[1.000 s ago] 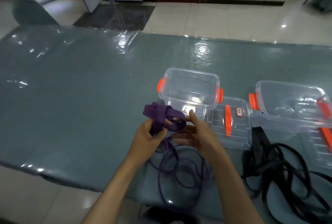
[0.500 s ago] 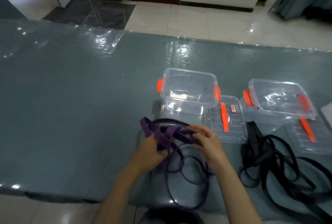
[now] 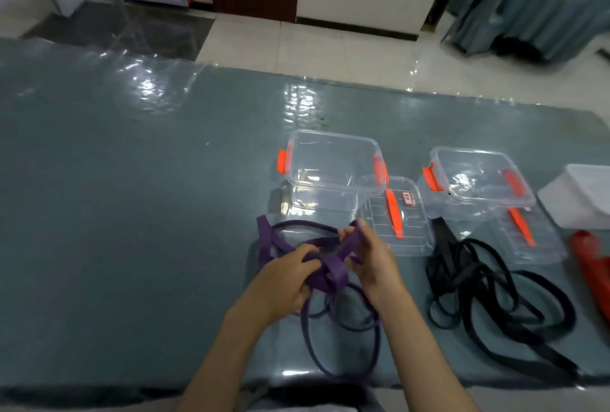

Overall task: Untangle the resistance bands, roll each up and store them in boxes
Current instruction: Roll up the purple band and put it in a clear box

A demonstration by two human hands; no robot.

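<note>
Tangled purple band [image 3: 330,274] in hands, black band [image 3: 488,289] heaped rightward, clear boxes [image 3: 333,164] open

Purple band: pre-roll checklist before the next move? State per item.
1. Both hands on band: ok. Left hand and right hand both grip the purple band.
2. Band untangled: not ok. Strands cross at a knot between the hands, and loose loops trail toward the table edge.
3. Target box open and empty: ok. The near clear box has its lid off beside it.
4. Clear of the other band: ok. The black band lies apart, to the right.
5. Second box ready: ok. The right clear box is open.
6. Loops snagging on the table edge: cannot tell.
</note>
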